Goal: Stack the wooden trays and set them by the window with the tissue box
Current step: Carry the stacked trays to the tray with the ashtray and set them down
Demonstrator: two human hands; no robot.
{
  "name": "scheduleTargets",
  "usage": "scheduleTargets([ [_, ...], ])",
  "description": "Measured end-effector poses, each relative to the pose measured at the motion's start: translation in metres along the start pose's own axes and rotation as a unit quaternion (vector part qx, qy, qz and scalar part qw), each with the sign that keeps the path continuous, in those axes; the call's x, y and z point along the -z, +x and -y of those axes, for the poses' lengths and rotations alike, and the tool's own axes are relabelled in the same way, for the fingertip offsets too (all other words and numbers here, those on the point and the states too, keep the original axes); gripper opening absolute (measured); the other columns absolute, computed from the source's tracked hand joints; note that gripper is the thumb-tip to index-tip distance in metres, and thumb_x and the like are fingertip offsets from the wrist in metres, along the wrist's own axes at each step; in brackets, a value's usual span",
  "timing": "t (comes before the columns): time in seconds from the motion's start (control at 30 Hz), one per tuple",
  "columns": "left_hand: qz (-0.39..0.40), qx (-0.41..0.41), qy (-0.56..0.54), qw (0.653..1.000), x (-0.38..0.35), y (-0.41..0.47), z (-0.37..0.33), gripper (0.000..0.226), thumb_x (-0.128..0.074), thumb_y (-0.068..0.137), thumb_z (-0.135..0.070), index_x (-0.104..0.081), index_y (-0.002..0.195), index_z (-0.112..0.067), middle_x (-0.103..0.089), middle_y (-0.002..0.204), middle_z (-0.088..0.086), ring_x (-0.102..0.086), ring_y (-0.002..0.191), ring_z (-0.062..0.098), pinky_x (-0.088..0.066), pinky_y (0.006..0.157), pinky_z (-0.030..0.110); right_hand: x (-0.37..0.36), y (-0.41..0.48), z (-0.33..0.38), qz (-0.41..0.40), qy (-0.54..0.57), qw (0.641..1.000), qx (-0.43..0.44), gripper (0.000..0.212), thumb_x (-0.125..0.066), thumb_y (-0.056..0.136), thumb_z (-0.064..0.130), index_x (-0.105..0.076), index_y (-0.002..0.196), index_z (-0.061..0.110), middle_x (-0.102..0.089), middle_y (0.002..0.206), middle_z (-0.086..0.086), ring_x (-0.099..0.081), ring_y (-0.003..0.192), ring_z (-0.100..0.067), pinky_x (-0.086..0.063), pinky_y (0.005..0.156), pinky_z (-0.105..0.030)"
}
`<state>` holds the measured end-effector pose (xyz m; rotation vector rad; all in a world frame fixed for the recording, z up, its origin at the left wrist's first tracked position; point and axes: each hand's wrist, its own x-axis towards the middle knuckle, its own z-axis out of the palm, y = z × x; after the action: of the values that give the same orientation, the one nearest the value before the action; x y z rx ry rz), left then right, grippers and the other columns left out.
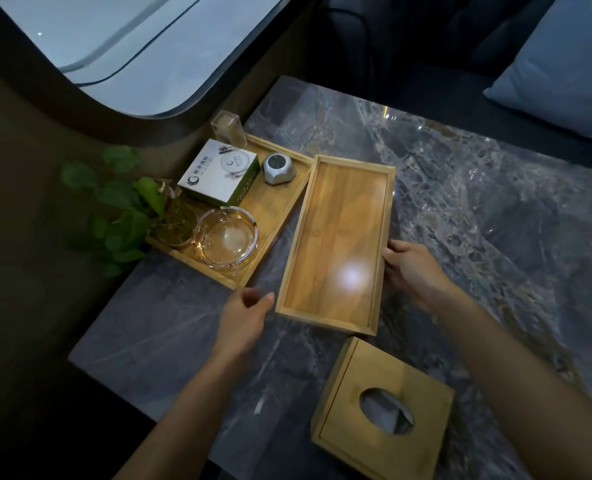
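Observation:
An empty wooden tray [339,237] lies lengthwise in the middle of the marble table [460,220]. My right hand [412,271] grips its right rim, fingers curled over the edge. My left hand [244,313] hovers at the tray's near-left corner, fingers apart, thumb tip right at the corner and holding nothing. A second wooden tray [273,202], loaded with small items, sits just to the left beside the window [114,46], its right rim touching the empty tray's far corner. The wooden tissue box [374,382] stands close in front of the empty tray.
The loaded tray holds a glass ashtray [227,237], a white-and-green box [218,171], a small silver clock [277,168], a clear holder [227,128] and a leafy plant [121,206]. A blue cushion [557,74] lies on the seat beyond the table.

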<state>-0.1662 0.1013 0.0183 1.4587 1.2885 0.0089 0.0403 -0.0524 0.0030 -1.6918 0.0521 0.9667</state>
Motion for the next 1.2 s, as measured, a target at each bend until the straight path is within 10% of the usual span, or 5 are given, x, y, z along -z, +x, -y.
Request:
scheduleTargets([
  [0.1, 0.003, 0.103, -0.163, 0.981, -0.005, -0.009, 0.004, 0.04, -0.064, 0.086, -0.018, -0.053, 0.121, -0.005, -0.06, 0.12, 0.016, -0.058, 0.112, 0.03, -0.047, 0.099, 0.049, -0.001, -0.001, 0.002, 0.0, -0.004, 1.0, -0.005, 0.025, -0.044, 0.093, 0.012, -0.068, 0.093, 0.019, -0.073, 0.096, -0.002, -0.069, 0.09, -0.016, -0.053, 0.075, -0.031],
  [0.27, 0.091, 0.204, -0.388, 0.894, -0.01, -0.025, 0.001, 0.014, -0.055, 0.09, -0.015, -0.062, 0.091, -0.003, -0.065, 0.08, 0.007, -0.061, 0.084, 0.019, -0.049, 0.087, 0.03, -0.008, -0.009, 0.006, 0.004, 0.024, 1.0, -0.011, 0.024, -0.042, 0.095, 0.01, -0.064, 0.103, 0.012, -0.07, 0.101, -0.007, -0.067, 0.093, -0.018, -0.053, 0.073, -0.03],
  [0.5, 0.106, 0.156, -0.466, 0.864, -0.006, -0.026, -0.004, 0.024, -0.052, 0.091, -0.018, -0.061, 0.108, -0.004, -0.07, 0.1, 0.006, -0.062, 0.098, 0.011, -0.048, 0.078, 0.023, -0.029, -0.024, 0.012, 0.004, 0.057, 0.998, -0.032, 0.024, -0.04, 0.095, 0.005, -0.063, 0.103, 0.003, -0.07, 0.099, -0.01, -0.067, 0.09, -0.02, -0.054, 0.07, -0.028],
  [0.83, 0.045, 0.146, -0.494, 0.856, 0.002, -0.01, -0.006, 0.031, -0.055, 0.085, -0.006, -0.057, 0.116, -0.005, -0.065, 0.1, 0.006, -0.057, 0.111, 0.022, -0.041, 0.104, 0.034, -0.048, -0.028, 0.01, 0.012, 0.097, 0.994, -0.047, 0.025, -0.043, 0.094, 0.001, -0.056, 0.114, -0.005, -0.065, 0.111, -0.016, -0.063, 0.098, -0.024, -0.054, 0.073, -0.03],
  [1.2, 0.072, 0.126, -0.471, 0.87, -0.006, -0.005, 0.003, 0.034, -0.041, 0.095, -0.004, -0.053, 0.125, -0.012, -0.063, 0.102, 0.008, -0.061, 0.094, 0.021, -0.052, 0.074, 0.038, -0.048, -0.024, 0.011, -0.008, 0.073, 0.997, -0.038, 0.026, -0.043, 0.094, 0.003, -0.058, 0.114, -0.001, -0.065, 0.112, -0.013, -0.063, 0.1, -0.023, -0.054, 0.075, -0.029],
])
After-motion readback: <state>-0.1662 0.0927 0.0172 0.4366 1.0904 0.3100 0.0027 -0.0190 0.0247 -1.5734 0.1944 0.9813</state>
